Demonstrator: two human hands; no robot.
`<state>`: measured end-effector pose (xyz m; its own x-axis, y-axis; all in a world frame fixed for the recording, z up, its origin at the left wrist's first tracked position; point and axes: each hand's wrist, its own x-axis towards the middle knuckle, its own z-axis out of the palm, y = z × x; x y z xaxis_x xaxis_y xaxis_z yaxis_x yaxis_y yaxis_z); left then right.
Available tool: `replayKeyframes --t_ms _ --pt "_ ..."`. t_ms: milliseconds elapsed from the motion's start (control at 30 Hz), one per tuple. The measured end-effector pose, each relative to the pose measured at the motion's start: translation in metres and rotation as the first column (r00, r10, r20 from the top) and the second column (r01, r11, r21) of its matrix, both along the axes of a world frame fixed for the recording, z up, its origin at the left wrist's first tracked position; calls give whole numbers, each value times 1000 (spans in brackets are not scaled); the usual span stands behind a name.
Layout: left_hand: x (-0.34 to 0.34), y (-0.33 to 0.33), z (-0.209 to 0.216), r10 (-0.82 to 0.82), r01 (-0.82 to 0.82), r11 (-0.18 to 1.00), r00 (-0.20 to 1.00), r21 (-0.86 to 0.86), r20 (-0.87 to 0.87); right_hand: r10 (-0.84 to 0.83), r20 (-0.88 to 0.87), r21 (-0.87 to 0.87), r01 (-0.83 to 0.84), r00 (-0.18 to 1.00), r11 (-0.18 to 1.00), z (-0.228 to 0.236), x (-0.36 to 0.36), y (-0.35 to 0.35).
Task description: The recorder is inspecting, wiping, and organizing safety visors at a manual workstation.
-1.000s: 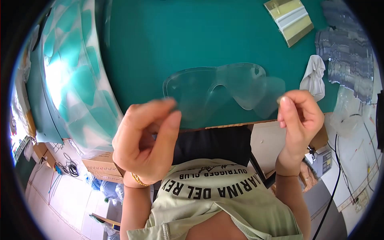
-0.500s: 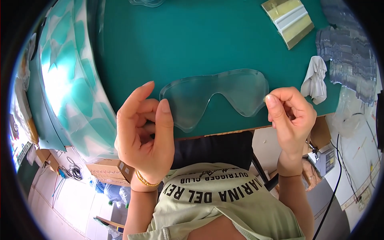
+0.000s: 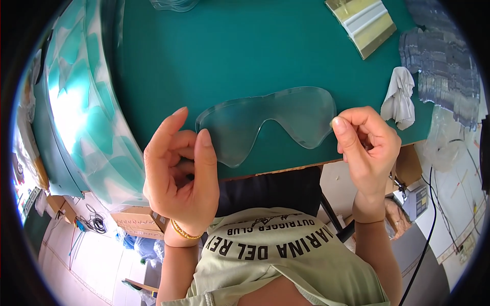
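Now: clear goggle lens (image 3: 265, 122) held over the green surface (image 3: 245, 56) near its front edge.
Thin, light, springy, probably smudge-prone; best gripped by end tabs. Left hand (image 3: 178, 178) and right hand (image 3: 367, 148) fingers pinch opposite ends.

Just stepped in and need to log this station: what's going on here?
A person holds a clear goggle lens over the green table, the left hand at one end and the right hand pinching the other. A white cloth and a stack of clear lenses lie to the right.
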<state>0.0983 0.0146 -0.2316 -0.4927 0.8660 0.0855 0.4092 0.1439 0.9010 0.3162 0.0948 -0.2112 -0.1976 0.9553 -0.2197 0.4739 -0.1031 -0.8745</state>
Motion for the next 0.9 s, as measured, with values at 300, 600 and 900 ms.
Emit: replayKeyframes --t_ms 300,600,900 --pt "2 0 2 -17 18 1000 997 16 -72 58 35 -5 -57 998 998 2 2 2" --pt "3 2 -1 -20 21 1000 998 23 -56 14 7 3 -14 1000 1000 0 -1 3" --pt "5 -2 0 32 -32 999 997 -5 -65 -29 339 365 -104 940 925 12 -3 29"
